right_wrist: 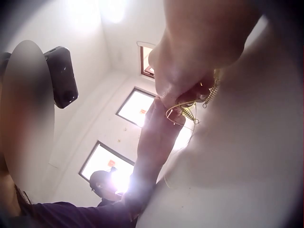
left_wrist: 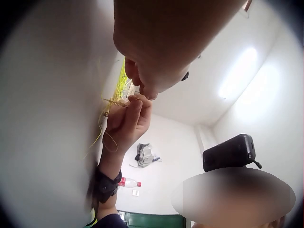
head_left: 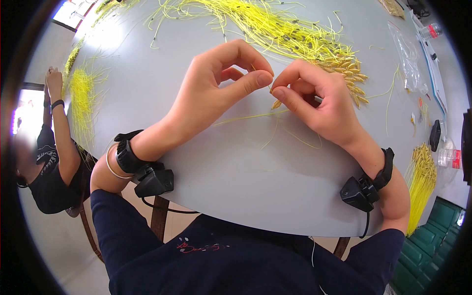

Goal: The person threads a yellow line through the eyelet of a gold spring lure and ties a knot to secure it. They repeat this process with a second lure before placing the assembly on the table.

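Above the middle of the grey table, the left hand point(head_left: 221, 78) and right hand point(head_left: 319, 98) meet at their fingertips. The left thumb and forefinger pinch a thin yellow line. Between the right thumb and fingers is the same line, with a small gold spring-like piece point(head_left: 276, 104) hanging just under them. In the right wrist view two coiled pieces point(right_wrist: 189, 114) show by the fingers, beside a loop of yellow line point(right_wrist: 170, 113). In the left wrist view a coiled piece point(left_wrist: 115, 102) sticks out from the right hand point(left_wrist: 126, 124). The fingers partly hide the held parts.
A large yellow line bundle point(head_left: 275, 29) with gold coiled pieces point(head_left: 350, 78) lies beyond the hands. More yellow bundles lie at left point(head_left: 82, 96) and right point(head_left: 422, 182). A plastic bag point(head_left: 410, 64) and bottle point(head_left: 430, 31) are at the right. Another person point(head_left: 54, 162) sits at left.
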Available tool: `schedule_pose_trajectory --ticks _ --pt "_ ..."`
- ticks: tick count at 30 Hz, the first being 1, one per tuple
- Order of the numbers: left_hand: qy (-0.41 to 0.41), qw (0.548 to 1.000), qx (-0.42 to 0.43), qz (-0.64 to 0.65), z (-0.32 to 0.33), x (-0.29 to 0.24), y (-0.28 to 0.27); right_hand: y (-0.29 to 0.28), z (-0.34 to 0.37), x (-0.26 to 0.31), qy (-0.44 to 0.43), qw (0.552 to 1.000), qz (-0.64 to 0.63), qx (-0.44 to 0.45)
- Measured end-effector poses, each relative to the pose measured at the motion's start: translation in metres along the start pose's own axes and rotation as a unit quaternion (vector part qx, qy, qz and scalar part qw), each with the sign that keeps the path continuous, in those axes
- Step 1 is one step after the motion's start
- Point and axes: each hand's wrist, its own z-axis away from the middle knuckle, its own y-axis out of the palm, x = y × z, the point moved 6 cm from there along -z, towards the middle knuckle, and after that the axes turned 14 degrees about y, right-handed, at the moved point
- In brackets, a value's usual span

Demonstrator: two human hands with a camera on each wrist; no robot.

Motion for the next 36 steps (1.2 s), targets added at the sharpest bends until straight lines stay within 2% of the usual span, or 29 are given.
schedule_pose_trajectory --ticks 5,7,10,23,26,28,29,31,32,34,35,36 --pt "0.009 1.0 0.003 0.018 0.0 -0.003 0.004 0.001 0.0 -0.001 -0.008 1.0 -0.009 -0.006" --pt "0.002 0.999 0.033 0.021 0.0 -0.003 0.007 0.001 0.001 -0.002 0.003 0.999 -0.054 0.0" --pt "-0.001 0.999 0.039 0.025 0.0 -0.002 0.008 0.001 0.001 0.0 0.018 0.999 -0.039 0.017" --pt "-0.007 0.999 0.024 0.037 0.0 -0.002 0.01 -0.001 0.0 -0.002 0.049 0.996 -0.08 0.015" --pt "-0.02 0.998 0.047 0.03 0.001 0.001 0.008 -0.003 0.0 -0.005 0.063 0.991 -0.118 0.002" --pt "-0.052 0.991 0.121 0.013 0.001 -0.001 0.011 -0.004 -0.002 -0.006 0.039 0.993 -0.11 -0.012" --pt "-0.052 0.991 0.122 0.013 0.001 0.0 0.012 -0.003 -0.003 -0.008 0.04 0.993 -0.11 -0.012" --pt "0.006 0.979 0.123 0.162 0.0 -0.008 0.016 -0.005 -0.003 -0.005 -0.01 0.995 -0.093 -0.044" --pt "0.005 0.979 0.123 0.162 0.001 -0.004 0.015 -0.005 -0.004 -0.006 -0.01 0.995 -0.094 -0.044" --pt "-0.021 0.925 0.055 0.375 0.0 0.002 0.012 -0.014 0.0 0.0 -0.075 0.986 -0.067 -0.132" --pt "-0.021 0.925 0.056 0.375 0.0 0.001 0.014 -0.016 0.0 0.0 -0.075 0.986 -0.066 -0.133" --pt "-0.034 0.932 0.004 0.362 0.0 0.002 0.011 -0.017 0.002 0.003 -0.087 0.986 -0.041 -0.133"
